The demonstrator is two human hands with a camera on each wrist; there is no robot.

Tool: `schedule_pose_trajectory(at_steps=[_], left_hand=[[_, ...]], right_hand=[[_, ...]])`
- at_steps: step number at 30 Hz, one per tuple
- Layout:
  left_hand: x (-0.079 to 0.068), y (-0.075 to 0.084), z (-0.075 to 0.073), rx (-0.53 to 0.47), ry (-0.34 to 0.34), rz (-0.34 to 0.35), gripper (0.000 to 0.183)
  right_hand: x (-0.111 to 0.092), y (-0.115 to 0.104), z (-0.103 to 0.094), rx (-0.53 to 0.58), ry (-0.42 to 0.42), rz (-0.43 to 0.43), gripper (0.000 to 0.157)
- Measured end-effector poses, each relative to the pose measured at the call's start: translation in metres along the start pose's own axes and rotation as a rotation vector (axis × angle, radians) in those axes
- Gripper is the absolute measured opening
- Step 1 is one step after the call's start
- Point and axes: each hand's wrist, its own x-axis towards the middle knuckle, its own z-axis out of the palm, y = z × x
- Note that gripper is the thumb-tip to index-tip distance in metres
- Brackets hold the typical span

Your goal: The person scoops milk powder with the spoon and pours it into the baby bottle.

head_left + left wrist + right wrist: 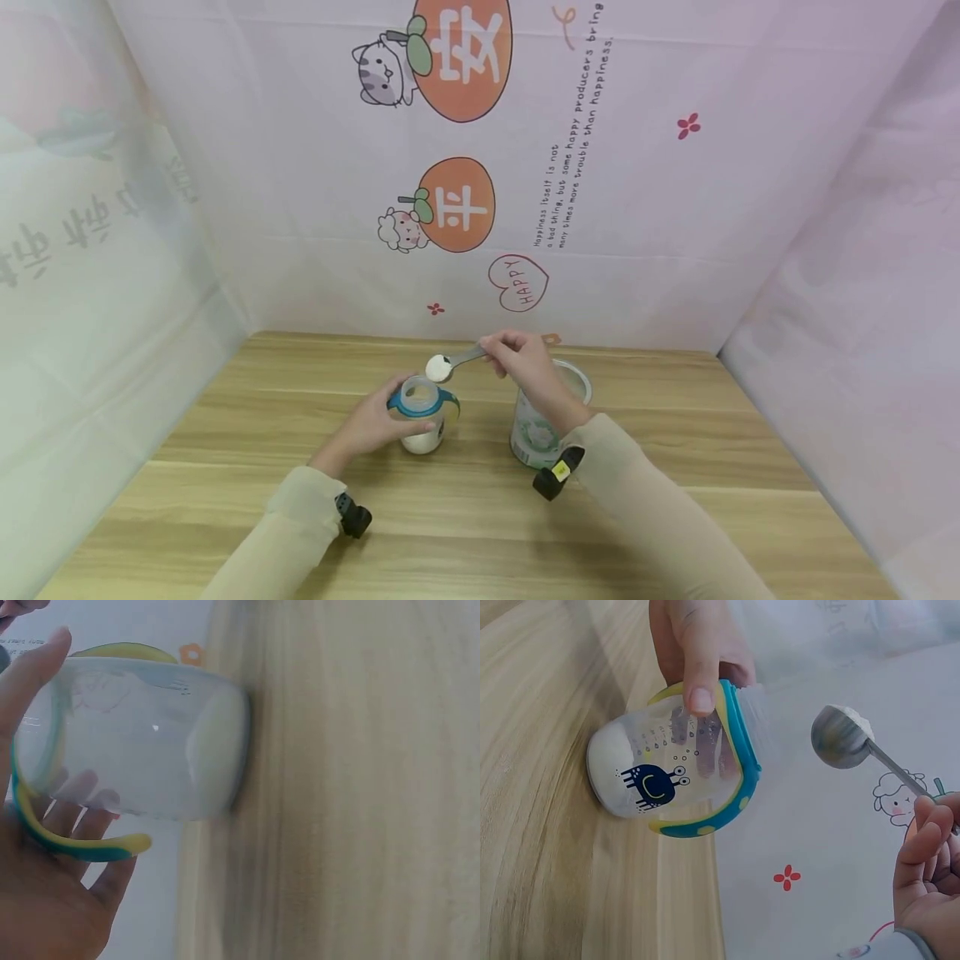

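Two hands are gripping: left hand [375, 422], bottle [422, 440]; right hand [527, 363], heaped scoop [838, 741] at bottle's one o'clock, any wobble risking spilled powder [437, 367].

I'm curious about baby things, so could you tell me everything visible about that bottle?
The bottle looks like clear plastic, with a blue collar, two handles in blue and yellow, measuring marks and a dark cartoon creature. Its mouth is open; something white lies in the bottom. It stands upright on the table, gripped by the left hand.
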Motion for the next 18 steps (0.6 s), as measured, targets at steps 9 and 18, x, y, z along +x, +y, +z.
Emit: schedule_pose_trajectory(at_steps=[9, 18], left_hand=[[0.001, -0.006, 0.003, -0.023, 0.012, -0.013, 0.082], [0.001, -0.006, 0.003, -0.041, 0.007, 0.008, 0.085]], right_hand=[[0.003, -0.004, 0.009, -0.07, 0.005, 0.027, 0.021], [0.005, -0.004, 0.019, -0.206, -0.039, -0.046, 0.023]])
